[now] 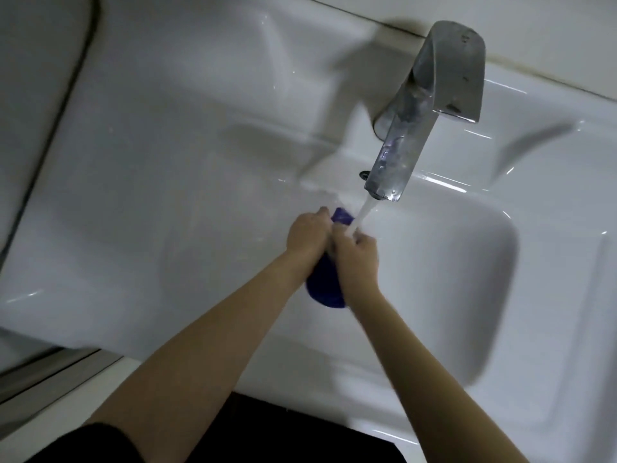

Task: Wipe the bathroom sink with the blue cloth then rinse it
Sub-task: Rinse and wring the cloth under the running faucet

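- Cloth [325, 290], blue, is gripped by left hand [307, 238] and right hand [360, 259], pressed together over the sink [474, 295].
- Water [360, 215] from the tap [430, 105] is received at the fingers.

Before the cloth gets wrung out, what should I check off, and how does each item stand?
1. The faucet is running, water stream visible: ok.
2. The stream lands where the hands meet on the blue cloth: ok.
3. The left hand and right hand both grip the cloth: ok.
4. The cloth is held over the sink: ok.
5. The cloth is rinsed clean: cannot tell.
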A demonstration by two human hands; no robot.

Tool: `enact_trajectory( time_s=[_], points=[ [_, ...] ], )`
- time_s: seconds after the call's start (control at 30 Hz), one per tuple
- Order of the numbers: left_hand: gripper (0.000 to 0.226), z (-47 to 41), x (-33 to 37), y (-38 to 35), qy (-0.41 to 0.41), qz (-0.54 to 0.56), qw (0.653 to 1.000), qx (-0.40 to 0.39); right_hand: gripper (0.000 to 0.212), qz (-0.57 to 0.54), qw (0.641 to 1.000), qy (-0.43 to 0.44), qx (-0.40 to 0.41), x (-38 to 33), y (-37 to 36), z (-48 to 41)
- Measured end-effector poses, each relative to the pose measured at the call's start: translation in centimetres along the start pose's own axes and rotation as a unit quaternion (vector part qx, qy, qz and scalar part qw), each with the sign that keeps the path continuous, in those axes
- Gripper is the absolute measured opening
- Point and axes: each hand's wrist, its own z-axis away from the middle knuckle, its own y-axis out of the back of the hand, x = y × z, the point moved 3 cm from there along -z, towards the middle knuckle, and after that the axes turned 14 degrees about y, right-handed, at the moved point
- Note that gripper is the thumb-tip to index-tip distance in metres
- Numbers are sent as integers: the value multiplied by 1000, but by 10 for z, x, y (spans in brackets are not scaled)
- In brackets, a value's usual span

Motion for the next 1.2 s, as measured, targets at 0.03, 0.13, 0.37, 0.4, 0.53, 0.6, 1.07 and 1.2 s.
enact_trajectory(
  time_s=[0.03, 0.13, 0.37, 0.4, 0.53, 0.6, 1.07, 1.2],
  points=[
    [36, -3, 1, 2, 8, 12, 1000, -15, 34, -2, 1000, 18, -7, -5, -1, 10],
    [42, 29, -6, -4, -28, 10, 1000, 5, 35, 15, 999, 36, 22, -15, 7, -9],
    [37, 21, 8, 4, -63, 60, 996, -17, 39, -36, 997, 64, 13, -16, 6, 16],
    [32, 24, 7, 3, -69, 65, 995, -26, 39, -17, 996, 84, 19, -21, 7, 17],
    [39, 56, -17, -7, -32, 109, 992, -47, 37, -44, 996, 58, 48, -27, 18, -27],
    [43, 56, -11, -3, -60, 99, 992, -41, 33, -105, 993, 20, 49, -19, 15, -31],
    [38, 22, 3, 9, 5, 195, 980, -35, 31, -41, 995, 88, 3, -25, 2, 14],
    [34, 39, -18, -7, 13, 187, 977, -100, 34, 49, 995, 85, 19, -24, 11, -27]
  ],
)
